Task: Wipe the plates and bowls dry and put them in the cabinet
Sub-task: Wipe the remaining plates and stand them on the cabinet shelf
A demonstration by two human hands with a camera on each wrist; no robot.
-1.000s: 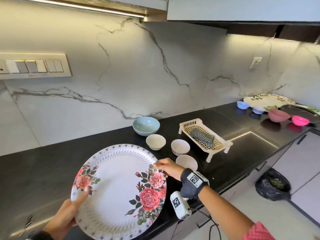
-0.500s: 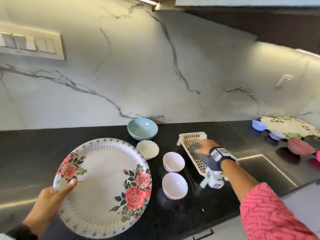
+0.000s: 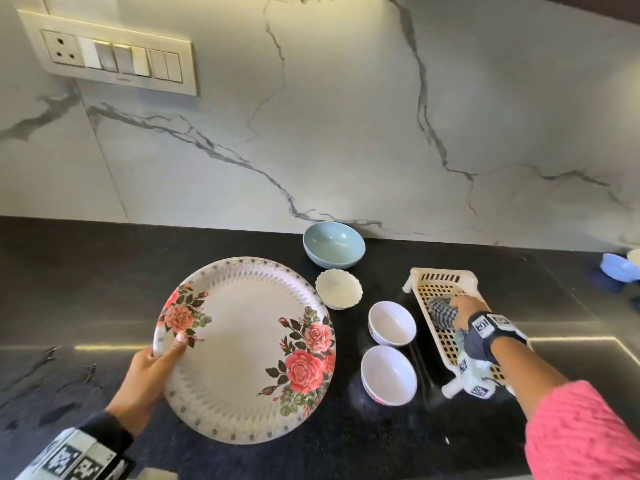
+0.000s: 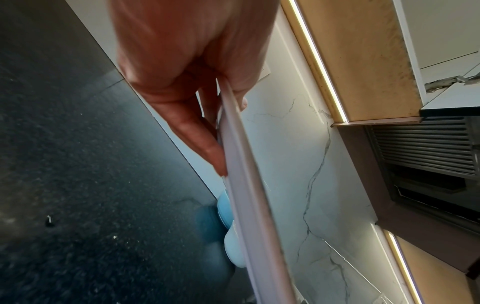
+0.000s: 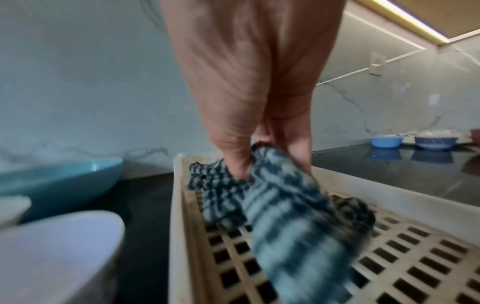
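Note:
My left hand holds a large white plate with pink roses by its left rim, thumb on top, above the black counter; the left wrist view shows the plate edge-on between thumb and fingers. My right hand reaches into a cream slotted tray and pinches a blue checked cloth; in the right wrist view the fingers grip the cloth as it lifts off the tray. A light blue bowl, a scalloped white bowl and two white bowls stand between plate and tray.
A marble backsplash with a switch panel rises behind the black counter. Small blue bowls sit at the far right. An upper cabinet with a light strip hangs overhead.
My right hand left the plate's rim, went right to the tray and took hold of the checked cloth. My left hand keeps the plate, now lower and flatter in view.

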